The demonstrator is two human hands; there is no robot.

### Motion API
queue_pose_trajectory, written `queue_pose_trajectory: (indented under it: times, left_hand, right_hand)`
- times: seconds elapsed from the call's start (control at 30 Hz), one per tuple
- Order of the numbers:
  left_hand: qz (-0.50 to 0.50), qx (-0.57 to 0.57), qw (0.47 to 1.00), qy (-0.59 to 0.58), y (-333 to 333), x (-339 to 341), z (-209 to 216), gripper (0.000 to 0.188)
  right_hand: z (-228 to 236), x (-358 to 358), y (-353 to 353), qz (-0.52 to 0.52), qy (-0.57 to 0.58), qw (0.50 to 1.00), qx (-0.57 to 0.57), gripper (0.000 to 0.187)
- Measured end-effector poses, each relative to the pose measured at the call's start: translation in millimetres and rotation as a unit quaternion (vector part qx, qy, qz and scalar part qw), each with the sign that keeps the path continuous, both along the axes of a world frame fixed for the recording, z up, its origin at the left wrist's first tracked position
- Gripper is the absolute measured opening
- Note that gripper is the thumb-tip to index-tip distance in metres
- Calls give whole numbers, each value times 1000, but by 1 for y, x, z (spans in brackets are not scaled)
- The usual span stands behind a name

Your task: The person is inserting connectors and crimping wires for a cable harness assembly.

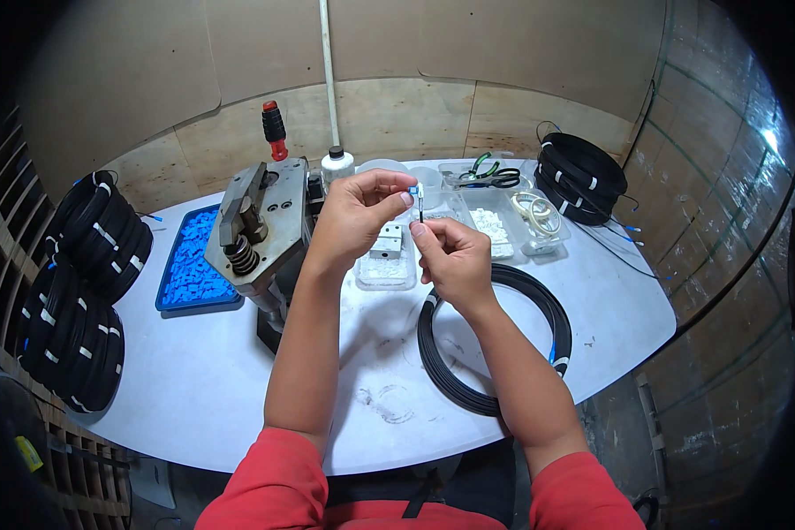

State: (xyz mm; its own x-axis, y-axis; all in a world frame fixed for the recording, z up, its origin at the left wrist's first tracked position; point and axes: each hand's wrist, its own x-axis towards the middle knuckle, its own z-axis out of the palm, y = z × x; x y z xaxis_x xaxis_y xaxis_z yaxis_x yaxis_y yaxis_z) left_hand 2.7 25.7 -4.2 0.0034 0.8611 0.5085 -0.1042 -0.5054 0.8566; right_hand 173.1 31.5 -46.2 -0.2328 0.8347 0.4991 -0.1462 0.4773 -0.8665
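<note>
Above the middle of the table, my left hand (359,212) pinches a small blue-and-white fibre connector (413,190) between thumb and forefinger. Just below it, my right hand (458,263) grips the thin black cable (421,215) that runs into the connector's lower end. Under my right forearm lies a coil of black cable (554,311), bound with white ties and showing a blue connector (552,352) on its right side. A white block (387,241) sits in a clear tray (385,276) below my hands.
A metal press (278,208) stands left of my arms, beside a blue tray (194,307) of small blue parts. More cable coils (69,340) are stacked at the left edge and the back right (581,172). Scissors (495,178), a bottle (336,164) and clear boxes (549,248) occupy the back.
</note>
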Motion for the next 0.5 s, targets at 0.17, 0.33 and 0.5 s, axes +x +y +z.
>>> queue_pose_trajectory:
  times: [0.17, 0.33, 0.5]
  left_hand:
    - [22, -40, 999, 18, -2, 0, 3, 24]
    - [39, -32, 998, 41, -1, 1, 3, 26]
    - [19, -45, 999, -1, -2, 4, 5, 29]
  right_hand:
    - [1, 0, 0, 7, 2, 1000, -8, 21]
    - [0, -1, 0, 4, 9, 1000, -2, 21]
    - [0, 0, 1, -3, 7, 1000, 0, 20]
